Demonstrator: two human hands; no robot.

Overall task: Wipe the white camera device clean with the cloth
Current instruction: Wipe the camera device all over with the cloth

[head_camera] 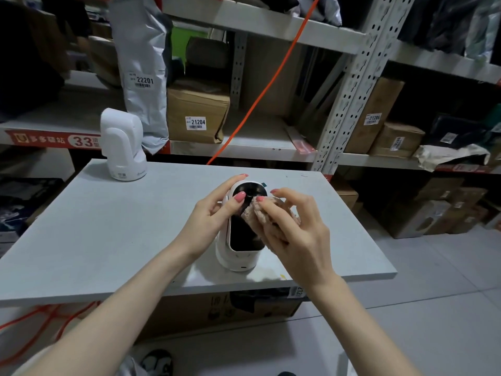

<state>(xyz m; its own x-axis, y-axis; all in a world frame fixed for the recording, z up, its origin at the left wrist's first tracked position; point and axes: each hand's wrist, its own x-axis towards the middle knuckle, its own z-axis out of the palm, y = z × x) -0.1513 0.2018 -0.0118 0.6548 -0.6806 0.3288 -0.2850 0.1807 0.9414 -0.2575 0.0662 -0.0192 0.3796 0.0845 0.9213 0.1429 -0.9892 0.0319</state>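
At the frame's centre, our left hand [217,210] is clasping the white camera [240,240] on the table [108,226], probably steadying it, while our right hand [292,229] is pinching the cloth [253,213] against its dark front.

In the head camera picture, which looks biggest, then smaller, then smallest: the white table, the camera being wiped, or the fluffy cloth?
1. White table, by far the largest.
2. Camera being wiped, held by the left hand.
3. Fluffy cloth, bunched in the right hand and partly hidden, so it may really be bigger.
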